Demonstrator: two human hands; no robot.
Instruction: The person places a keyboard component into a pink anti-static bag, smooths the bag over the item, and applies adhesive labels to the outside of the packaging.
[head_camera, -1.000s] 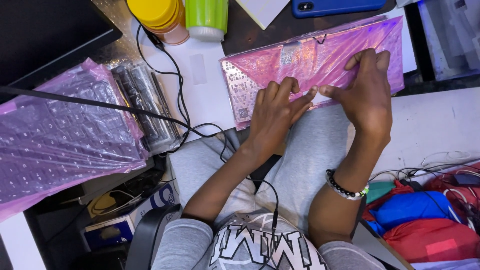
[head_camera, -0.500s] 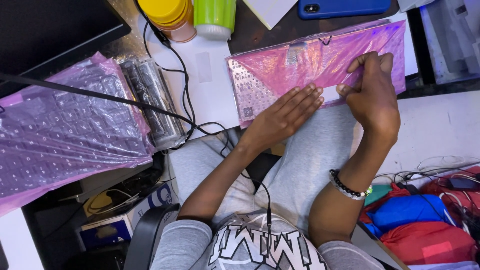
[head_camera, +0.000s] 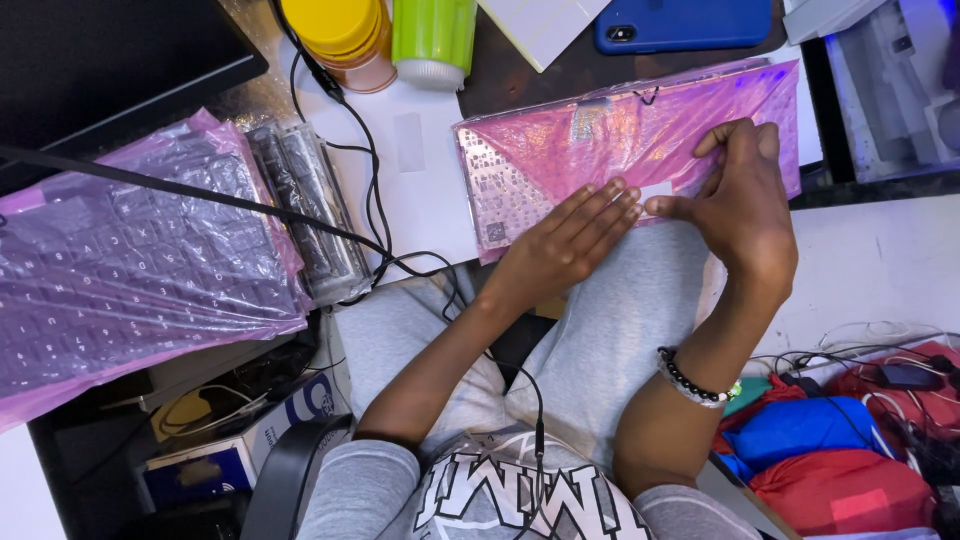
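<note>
On the desk edge above your lap, the head view shows a keyboard in a pink plastic bag (head_camera: 620, 150). Your left hand (head_camera: 565, 240) lies flat on its lower edge, fingers extended, gripping nothing. Your right hand (head_camera: 745, 200) rests on the bag, fingers curled, thumb beside a white label (head_camera: 656, 189). Left of you lies a stack of bagged keyboards (head_camera: 130, 270).
</note>
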